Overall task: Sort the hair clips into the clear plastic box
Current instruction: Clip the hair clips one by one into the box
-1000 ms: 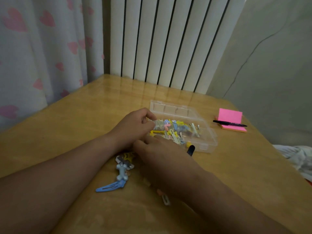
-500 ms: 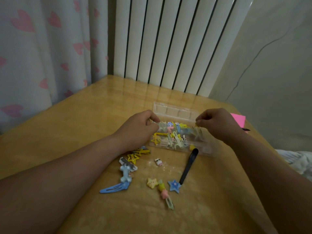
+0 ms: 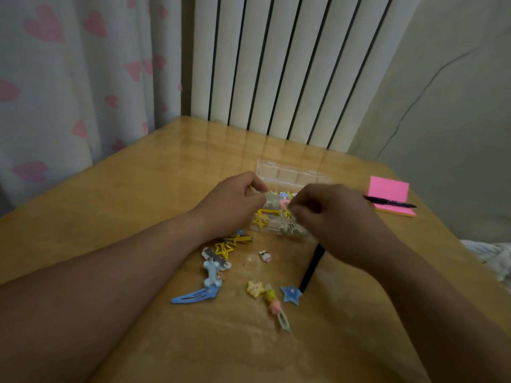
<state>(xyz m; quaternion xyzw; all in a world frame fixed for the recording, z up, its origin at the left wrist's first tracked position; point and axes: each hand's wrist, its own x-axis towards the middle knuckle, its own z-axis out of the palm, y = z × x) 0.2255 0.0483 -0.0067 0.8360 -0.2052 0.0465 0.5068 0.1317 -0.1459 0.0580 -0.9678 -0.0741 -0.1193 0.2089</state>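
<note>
A motion-blurred right hand point(image 3: 334, 217) covers most of the clear plastic compartment box point(image 3: 287, 174); whether its grip holds anything cannot be told. The left hand point(image 3: 235, 201) clamps its grip on the box's left end. Loose colourful hair clips point(image 3: 255, 288) lie just in front on the glossy wooden table point(image 3: 138, 189), with a white radiator point(image 3: 276, 64) behind.

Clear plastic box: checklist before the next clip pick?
1. Clear plastic box steadied: ok, left hand grips its left end.
2. Lid open: ok, folded back behind.
3. Right hand empty: cannot tell, blurred, fingers curled over the box.
4. All clips sorted: not ok; blue star clip, yellow star clip, black clip lie on the table.
5. Pen clear of the work: ok, on pink notes.
</note>
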